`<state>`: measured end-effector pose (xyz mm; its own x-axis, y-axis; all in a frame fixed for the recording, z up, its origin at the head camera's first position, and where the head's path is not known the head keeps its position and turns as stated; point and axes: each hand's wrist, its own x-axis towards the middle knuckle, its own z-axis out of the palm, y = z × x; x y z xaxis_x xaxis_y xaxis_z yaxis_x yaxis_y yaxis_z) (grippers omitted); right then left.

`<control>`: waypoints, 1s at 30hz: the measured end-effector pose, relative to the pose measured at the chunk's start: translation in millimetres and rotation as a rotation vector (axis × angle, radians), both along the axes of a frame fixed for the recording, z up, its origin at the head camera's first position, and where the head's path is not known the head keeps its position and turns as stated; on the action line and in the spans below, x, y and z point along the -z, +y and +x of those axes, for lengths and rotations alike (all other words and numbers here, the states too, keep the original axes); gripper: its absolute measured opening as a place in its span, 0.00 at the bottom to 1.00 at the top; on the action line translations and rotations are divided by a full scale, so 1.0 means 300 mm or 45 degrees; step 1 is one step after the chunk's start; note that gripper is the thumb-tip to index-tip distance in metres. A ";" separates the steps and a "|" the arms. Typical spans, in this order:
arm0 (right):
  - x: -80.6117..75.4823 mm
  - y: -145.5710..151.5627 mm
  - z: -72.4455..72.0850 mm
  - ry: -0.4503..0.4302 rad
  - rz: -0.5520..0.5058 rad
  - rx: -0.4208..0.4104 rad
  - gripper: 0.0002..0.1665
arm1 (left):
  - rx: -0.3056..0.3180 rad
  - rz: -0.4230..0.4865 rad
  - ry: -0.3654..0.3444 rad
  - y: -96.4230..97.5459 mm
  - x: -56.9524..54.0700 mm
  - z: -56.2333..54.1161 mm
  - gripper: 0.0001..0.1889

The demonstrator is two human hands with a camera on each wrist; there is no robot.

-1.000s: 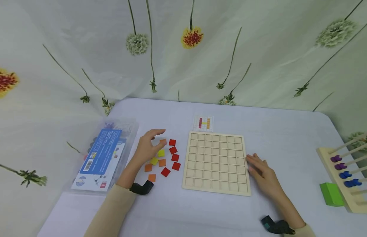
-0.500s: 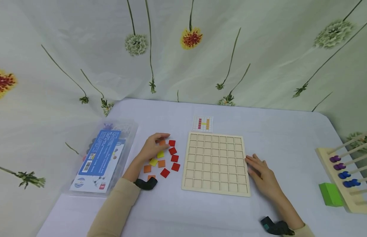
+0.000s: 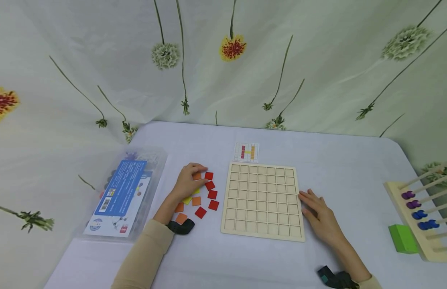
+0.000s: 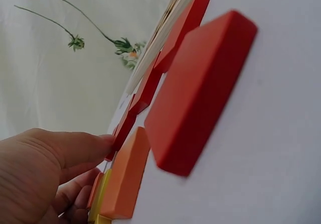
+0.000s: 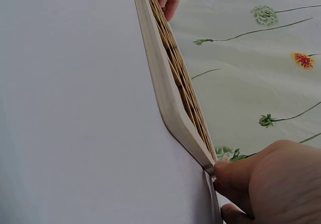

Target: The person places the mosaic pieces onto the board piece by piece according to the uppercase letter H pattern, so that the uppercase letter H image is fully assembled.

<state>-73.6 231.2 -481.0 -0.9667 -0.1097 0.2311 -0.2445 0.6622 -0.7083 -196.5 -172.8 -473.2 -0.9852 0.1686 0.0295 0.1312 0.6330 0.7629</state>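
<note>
In the head view my left hand reaches over loose square tiles, thumb and forefinger spread on either side of the uppermost red tile. Whether they touch it is unclear. An orange tile shows between them; yellow tiles are partly covered by the hand. Close up in the left wrist view, the thumb lies beside the red tiles, with a large red tile nearest the camera. My right hand rests its fingertips against the right edge of a wooden grid board, thumb and fingers loosely extended.
A small pattern card lies behind the board. To the left is a clear plastic case with a blue-and-white label. A wooden bead rack and a green block stand at the right.
My left hand has moved right and lower toward the uppermost red tile, its thumb and forefinger drawing nearer each other. The lowest orange tile has shifted slightly left. My right hand stays at the board's edge.
</note>
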 end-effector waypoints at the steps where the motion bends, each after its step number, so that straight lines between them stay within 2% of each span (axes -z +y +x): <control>1: -0.001 0.000 0.000 0.000 0.002 0.000 0.25 | -0.007 -0.011 0.010 0.002 0.002 -0.001 0.19; 7: -0.001 -0.001 0.001 -0.007 0.019 0.001 0.26 | -0.026 -0.048 0.047 0.005 0.013 -0.009 0.17; 14: -0.001 -0.004 0.000 0.009 0.004 -0.002 0.26 | -0.043 0.001 -0.054 -0.012 -0.019 -0.007 0.15; 18: -0.002 -0.006 0.000 0.008 0.004 -0.005 0.26 | -0.083 -0.025 -0.070 -0.029 -0.058 0.000 0.16; 23: -0.004 -0.003 0.003 0.005 0.008 -0.001 0.26 | -0.109 -0.099 -0.063 -0.023 -0.131 0.015 0.18; 26: -0.007 -0.001 0.005 0.014 0.010 -0.001 0.26 | -0.077 -0.100 -0.050 0.008 -0.175 0.020 0.18; 30: -0.007 -0.002 0.005 0.019 0.012 -0.011 0.26 | -0.007 -0.037 0.002 0.072 -0.213 0.023 0.17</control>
